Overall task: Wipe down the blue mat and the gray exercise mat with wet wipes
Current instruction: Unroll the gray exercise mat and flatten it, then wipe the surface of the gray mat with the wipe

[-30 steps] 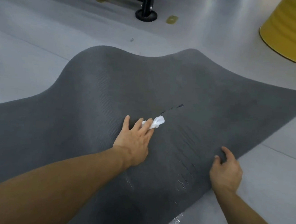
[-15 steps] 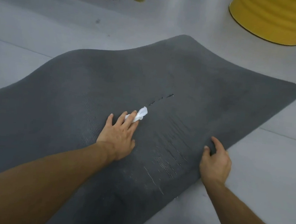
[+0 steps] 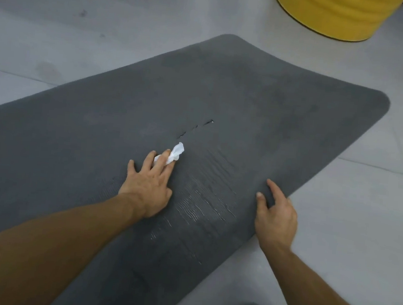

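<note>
The wipe (image 3: 176, 151) is drawn back under the left hand's (image 3: 146, 189) spread fingers (image 3: 164, 160), so the gray mat's (image 3: 250, 95) wet patch is widened toward its near edge.

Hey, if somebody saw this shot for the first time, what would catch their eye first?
The big gray exercise mat spreads across the floor, and at its middle the left hand presses a crumpled white wet wipe onto it, beside shiny wet streaks. The right hand rests on the mat's near edge. A bright yellow drum stands at the top right.
</note>
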